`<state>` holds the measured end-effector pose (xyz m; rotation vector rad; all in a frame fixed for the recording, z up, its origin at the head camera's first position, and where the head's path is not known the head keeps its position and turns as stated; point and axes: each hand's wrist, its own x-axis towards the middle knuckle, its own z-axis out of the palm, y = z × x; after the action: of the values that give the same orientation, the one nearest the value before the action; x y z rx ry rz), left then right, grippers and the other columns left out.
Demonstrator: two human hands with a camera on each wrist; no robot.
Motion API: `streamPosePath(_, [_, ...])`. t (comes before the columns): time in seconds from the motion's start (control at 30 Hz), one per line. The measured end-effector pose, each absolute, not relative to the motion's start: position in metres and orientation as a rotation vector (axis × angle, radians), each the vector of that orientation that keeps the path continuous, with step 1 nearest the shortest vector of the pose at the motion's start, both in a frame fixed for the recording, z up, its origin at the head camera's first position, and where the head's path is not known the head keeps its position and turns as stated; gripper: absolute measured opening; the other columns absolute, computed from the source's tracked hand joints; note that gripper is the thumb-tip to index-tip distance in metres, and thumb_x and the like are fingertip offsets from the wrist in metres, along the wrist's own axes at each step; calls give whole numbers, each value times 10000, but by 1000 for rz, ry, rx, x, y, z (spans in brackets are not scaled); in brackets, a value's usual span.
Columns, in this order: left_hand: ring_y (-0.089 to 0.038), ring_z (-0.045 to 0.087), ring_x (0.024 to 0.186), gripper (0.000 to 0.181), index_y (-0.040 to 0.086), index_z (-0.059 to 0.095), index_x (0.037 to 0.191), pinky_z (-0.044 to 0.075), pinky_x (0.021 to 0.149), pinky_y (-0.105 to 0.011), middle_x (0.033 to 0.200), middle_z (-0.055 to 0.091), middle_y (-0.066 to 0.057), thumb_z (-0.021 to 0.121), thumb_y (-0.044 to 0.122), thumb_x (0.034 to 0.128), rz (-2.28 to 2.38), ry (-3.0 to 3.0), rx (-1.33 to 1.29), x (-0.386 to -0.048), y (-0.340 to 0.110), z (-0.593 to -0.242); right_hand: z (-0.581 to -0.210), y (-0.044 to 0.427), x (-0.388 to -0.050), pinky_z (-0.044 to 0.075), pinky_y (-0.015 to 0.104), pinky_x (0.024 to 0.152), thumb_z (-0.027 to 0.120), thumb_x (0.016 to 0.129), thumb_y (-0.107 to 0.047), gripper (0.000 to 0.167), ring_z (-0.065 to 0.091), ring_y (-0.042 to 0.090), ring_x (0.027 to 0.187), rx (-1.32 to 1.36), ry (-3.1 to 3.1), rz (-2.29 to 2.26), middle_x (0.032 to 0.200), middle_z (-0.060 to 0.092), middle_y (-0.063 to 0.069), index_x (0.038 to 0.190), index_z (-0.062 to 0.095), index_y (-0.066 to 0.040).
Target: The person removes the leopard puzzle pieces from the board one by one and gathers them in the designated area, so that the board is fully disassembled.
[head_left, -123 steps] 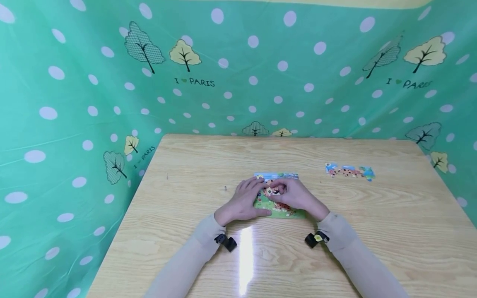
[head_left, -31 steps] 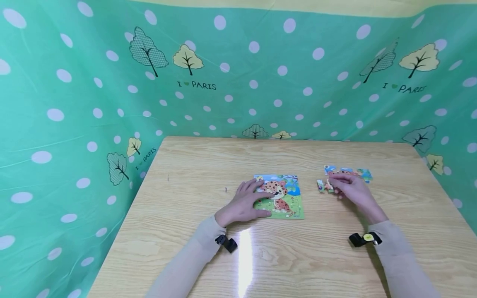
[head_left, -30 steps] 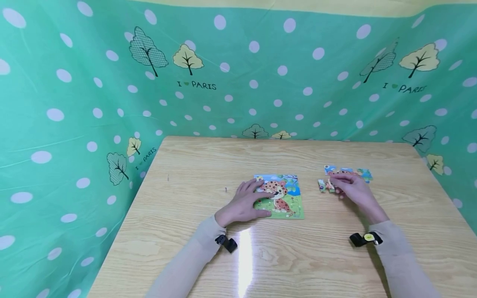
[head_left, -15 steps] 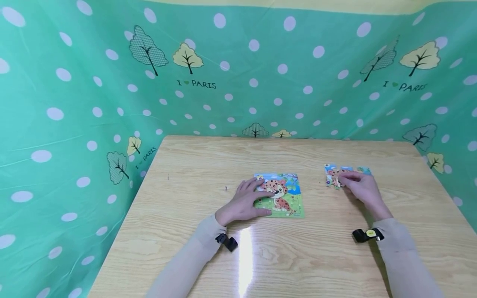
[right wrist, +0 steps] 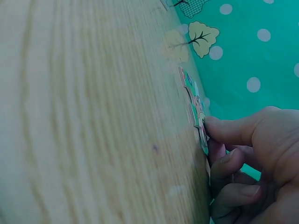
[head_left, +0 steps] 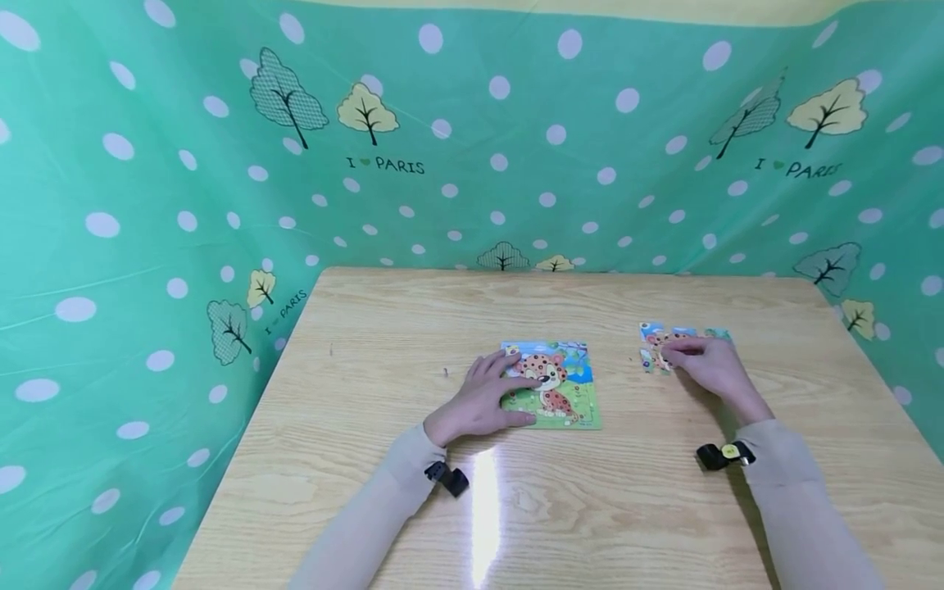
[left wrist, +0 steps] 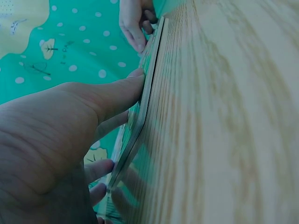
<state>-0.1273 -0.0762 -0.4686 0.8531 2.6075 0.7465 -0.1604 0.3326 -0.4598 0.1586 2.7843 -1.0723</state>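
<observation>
A square puzzle board (head_left: 571, 401) with a spotted leopard picture lies flat at the middle of the table. My left hand (head_left: 483, 397) rests on its left part with the fingers spread and the thumb by the near edge. In the left wrist view, the board's edge (left wrist: 148, 91) runs beside the thumb. To the right lies a group of loose puzzle pieces (head_left: 652, 338), partly joined, with leopard parts on them. My right hand (head_left: 711, 370) pinches a puzzle piece at the group's near side. Thumb and bent fingers meet at the pieces (right wrist: 195, 107) in the right wrist view; the hand covers some.
The wooden table (head_left: 354, 377) stretches around both hands. A green dotted cloth (head_left: 450, 115) hangs behind and at the sides. A tiny dark speck (head_left: 446, 373) lies left of the board. Each wrist wears a small black camera (head_left: 726, 453).
Earlier my right hand was over the board. It moved right, carrying joined pieces, and these now lie against the near side of the upper row. The left hand has stayed on the board.
</observation>
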Motion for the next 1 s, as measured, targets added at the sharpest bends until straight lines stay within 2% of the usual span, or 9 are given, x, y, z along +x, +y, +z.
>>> streamPosePath(0.27, [-386, 94, 1664, 600, 298, 582, 1542, 47, 1339, -642, 1782, 214, -126, 699, 517, 995, 755, 2610, 862, -128, -77, -468, -462, 329, -159, 496, 596, 1035, 619, 1082, -398, 498, 589, 478, 1286, 155, 2823, -1094, 1403, 644, 317, 1333, 705, 23])
streamPosePath(0.47, [-386, 92, 1664, 598, 305, 586, 1538, 50, 1338, -645, 1783, 213, -126, 705, 518, 992, 754, 2614, 863, -128, -77, -469, -466, 327, -156, 536, 460, 926, 679, 1055, -349, 410, 658, 443, 1192, 103, 2920, -1071, 1309, 713, 289, 1239, 765, 7])
streamPosePath(0.63, [-380, 89, 1665, 594, 307, 589, 1536, 49, 1339, -642, 1782, 218, -120, 704, 519, 993, 756, 2613, 858, -127, -76, -469, -469, 330, -158, 530, 567, 965, 659, 1062, -396, 452, 647, 463, 1198, 134, 2922, -1063, 1308, 707, 300, 1241, 764, 6])
streamPosePath(0.8, [-360, 86, 1669, 604, 327, 575, 1543, 40, 1345, -626, 1788, 207, -101, 690, 548, 993, 729, 2620, 857, -127, -76, -470, -466, 327, -158, 477, 633, 1078, 637, 1071, -415, 506, 569, 504, 1335, 220, 2861, -1171, 1404, 651, 314, 1312, 721, 22])
streamPosePath(0.9, [-348, 67, 1673, 610, 343, 563, 1551, 18, 1348, -613, 1795, 186, -90, 690, 551, 992, 722, 2613, 847, -127, -76, -470, -461, 322, -156, 513, 533, 1072, 634, 1068, -441, 545, 547, 476, 1386, 279, 2816, -1282, 1443, 636, 296, 1360, 693, 16])
streamPosePath(1.0, [-350, 71, 1673, 607, 340, 570, 1546, 21, 1348, -615, 1791, 200, -92, 695, 547, 989, 728, 2616, 842, -127, -76, -470, -456, 313, -156, 530, 309, 939, 644, 1049, -500, 584, 589, 403, 1336, 272, 2815, -1314, 1425, 660, 265, 1360, 703, -9])
